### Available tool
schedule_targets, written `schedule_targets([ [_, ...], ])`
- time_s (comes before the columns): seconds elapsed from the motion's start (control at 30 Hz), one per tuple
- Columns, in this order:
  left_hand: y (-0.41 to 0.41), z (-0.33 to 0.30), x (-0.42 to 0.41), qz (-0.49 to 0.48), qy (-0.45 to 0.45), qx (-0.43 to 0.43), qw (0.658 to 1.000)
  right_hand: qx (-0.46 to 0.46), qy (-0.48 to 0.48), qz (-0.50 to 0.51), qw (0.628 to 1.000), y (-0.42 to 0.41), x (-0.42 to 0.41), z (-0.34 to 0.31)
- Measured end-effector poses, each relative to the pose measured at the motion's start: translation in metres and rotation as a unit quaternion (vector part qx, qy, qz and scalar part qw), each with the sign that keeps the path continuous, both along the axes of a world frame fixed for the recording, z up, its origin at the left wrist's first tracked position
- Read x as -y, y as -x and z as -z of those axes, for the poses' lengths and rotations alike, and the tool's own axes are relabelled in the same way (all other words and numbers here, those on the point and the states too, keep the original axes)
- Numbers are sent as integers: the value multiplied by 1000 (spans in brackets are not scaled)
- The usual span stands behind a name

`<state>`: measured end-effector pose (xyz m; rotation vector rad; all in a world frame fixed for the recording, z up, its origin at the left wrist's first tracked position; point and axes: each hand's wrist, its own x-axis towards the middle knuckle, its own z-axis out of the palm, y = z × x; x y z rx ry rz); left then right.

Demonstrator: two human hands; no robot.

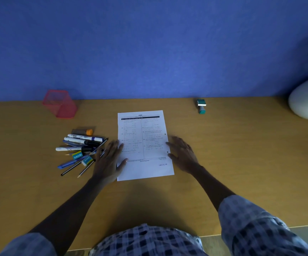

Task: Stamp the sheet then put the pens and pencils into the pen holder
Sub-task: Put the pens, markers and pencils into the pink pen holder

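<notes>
A printed sheet [144, 145] lies flat at the middle of the wooden desk [241, 154], with a blue "CANCELLED" mark [163, 164] near its lower right corner. My left hand [109, 161] rests flat on the sheet's left edge, fingers spread. My right hand [183, 154] lies open at the right edge, fingertips touching the paper. A pile of pens and pencils [81, 148] lies left of the sheet, just beside my left hand. The pink mesh pen holder [60, 104] stands at the back left. A teal stamp [201, 106] sits at the back right.
A white round vase [306, 100] with a plant stands at the far right by the blue wall [149, 43]. Erasers and an orange-capped item [83, 132] lie among the pens. The desk's front edge runs close to my body.
</notes>
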<state>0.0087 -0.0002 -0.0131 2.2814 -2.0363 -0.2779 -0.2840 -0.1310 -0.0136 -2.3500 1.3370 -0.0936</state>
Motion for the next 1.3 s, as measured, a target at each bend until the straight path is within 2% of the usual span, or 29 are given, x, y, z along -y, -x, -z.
schedule_targets([
  [0.37, -6, 2, 3, 7, -3, -19, 1000, -10, -21, 25, 999, -6, 1, -6],
  [0.5, -13, -6, 3, 3, 19, -37, 999, 12, 10, 38, 999, -23, -3, -17],
  [0.67, -36, -16, -6, -14, 67, -12, 998, 33, 13, 9, 999, -60, -14, -31],
  [0.8, -58, -23, -17, -33, 101, -28, 994, 53, -1, -14, 999, -95, -26, -37],
  [1.07, -92, -28, -41, -90, 82, -31, 992, 82, -28, -48, 995, -158, -50, -38],
  [1.3, -115, -28, -51, -98, 83, -39, 991, 95, -41, -82, 991, -198, -56, -40],
])
